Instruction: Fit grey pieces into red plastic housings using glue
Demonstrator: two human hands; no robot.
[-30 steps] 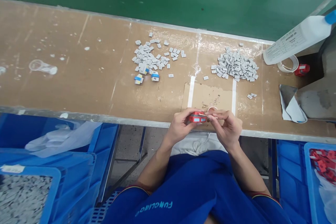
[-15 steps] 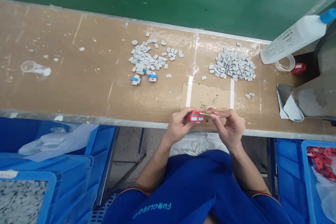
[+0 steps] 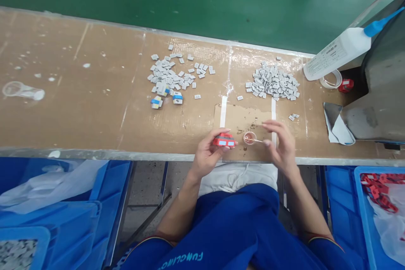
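My left hand [image 3: 206, 156] is closed round a small red toy vehicle body [image 3: 225, 140] with pale window-like panels on its side. To the right of it, a small round cup [image 3: 244, 135] stands on the work surface, with a reddish tint inside. A thin stick [image 3: 257, 140] leans in this cup, its free end pointing at my right hand. My right hand [image 3: 282, 148] hovers just beside that end, thumb and fingers apart, with nothing visible between them. Dark wet-looking spots dot the cardboard patch [image 3: 234, 114] behind the cup.
Small grey marked tiles lie in a left pile [image 3: 167, 71] and a right pile [image 3: 275, 82]. Blue-banded blocks [image 3: 177, 98] sit before the left one. A white bottle [image 3: 338, 52] leans at the right, near a tape roll [image 3: 330, 79]. Blue crates [image 3: 363, 211] flank the table.
My right hand has let go of the stick, which now rests in the cup, and has opened to the right. The red toy vehicle body stays in my left hand. The view has shifted slightly.
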